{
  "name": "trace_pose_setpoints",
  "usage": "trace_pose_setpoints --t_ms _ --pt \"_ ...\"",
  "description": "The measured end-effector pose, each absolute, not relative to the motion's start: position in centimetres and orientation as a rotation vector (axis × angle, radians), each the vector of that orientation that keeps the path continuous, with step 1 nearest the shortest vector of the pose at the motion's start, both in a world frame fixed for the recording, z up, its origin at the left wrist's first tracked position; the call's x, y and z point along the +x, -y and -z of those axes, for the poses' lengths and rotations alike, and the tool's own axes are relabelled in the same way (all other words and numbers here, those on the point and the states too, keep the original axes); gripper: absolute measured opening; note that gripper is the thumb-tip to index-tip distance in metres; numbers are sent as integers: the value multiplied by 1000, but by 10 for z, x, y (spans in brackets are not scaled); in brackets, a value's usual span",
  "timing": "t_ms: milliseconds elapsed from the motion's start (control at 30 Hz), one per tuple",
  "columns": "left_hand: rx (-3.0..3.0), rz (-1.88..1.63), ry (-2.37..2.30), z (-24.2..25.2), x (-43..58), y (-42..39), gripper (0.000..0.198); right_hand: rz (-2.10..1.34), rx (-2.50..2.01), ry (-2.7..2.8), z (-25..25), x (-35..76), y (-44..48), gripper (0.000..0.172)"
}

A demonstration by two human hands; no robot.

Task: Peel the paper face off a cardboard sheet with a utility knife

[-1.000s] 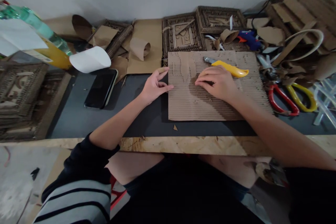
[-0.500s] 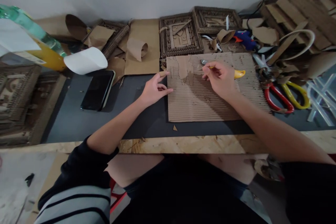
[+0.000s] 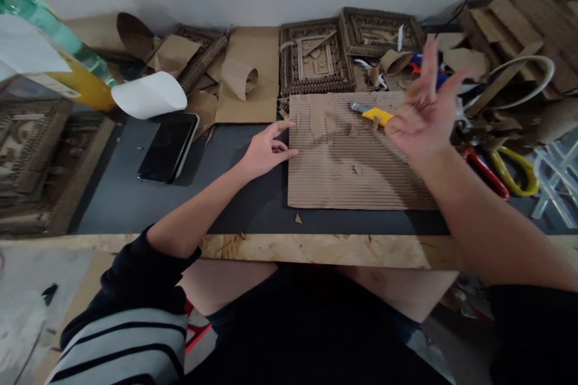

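Head view | right hand [image 3: 427, 120] splayed, empty, masking yellow cutter [image 3: 374, 113] | left hand [image 3: 265, 148] half-open, touching corrugated sheet [image 3: 323, 183] | phone [image 3: 167, 147] nearby

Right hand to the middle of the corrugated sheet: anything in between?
Nothing visible blocks it. The right hand is raised at the right of the sheet; the cutter lies toward the far edge, partly hidden by that hand. The left hand is at the left edge.

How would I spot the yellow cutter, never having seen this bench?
Find the ribbed cardboard sheet beside the left hand. Near the sheet's far edge, partly hidden by the right hand, lies the cutter. It alone on that sheet is bright yellow.
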State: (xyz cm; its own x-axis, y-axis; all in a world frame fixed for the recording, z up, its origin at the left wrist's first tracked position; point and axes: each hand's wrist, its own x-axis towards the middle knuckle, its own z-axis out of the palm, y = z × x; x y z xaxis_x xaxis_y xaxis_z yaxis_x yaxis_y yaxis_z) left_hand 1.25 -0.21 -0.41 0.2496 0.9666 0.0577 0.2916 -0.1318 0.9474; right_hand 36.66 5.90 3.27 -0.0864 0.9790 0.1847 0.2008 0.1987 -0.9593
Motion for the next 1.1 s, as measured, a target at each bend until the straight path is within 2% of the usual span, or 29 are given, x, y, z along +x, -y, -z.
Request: trace_pose_setpoints --t_ms 100,167,233,300,500,600,767,900,1100 --pt "1621 -934 -1217 6 11 2 63 -864 -1180 1768 -35 352 -45 69" --pt "1621 -937 -1219 7 11 2 64 -446 -1230 2051 -36 343 -33 55" --pt "1614 -945 -1208 8 10 1 63 -40 -1364 2142 -34 340 -25 49" --pt "1600 -951 -1194 9 10 1 60 144 -1497 2126 -28 340 -25 47" --pt "1551 -969 -1159 13 12 -1 61 164 -1751 2130 -6 350 -42 41" --pt "1517 -1016 -1145 13 12 -1 64 110 -1654 2100 -9 353 -46 40" --pt "1447 -1015 -1111 7 10 -1 73 5 -1390 2252 -24 350 -37 48" --pt "1495 -954 -1114 9 8 -2 76 89 -1638 2397 -31 340 -29 60" --pt "1573 -922 -1115 15 4 -4 78 190 -1644 2454 -34 339 -31 53"
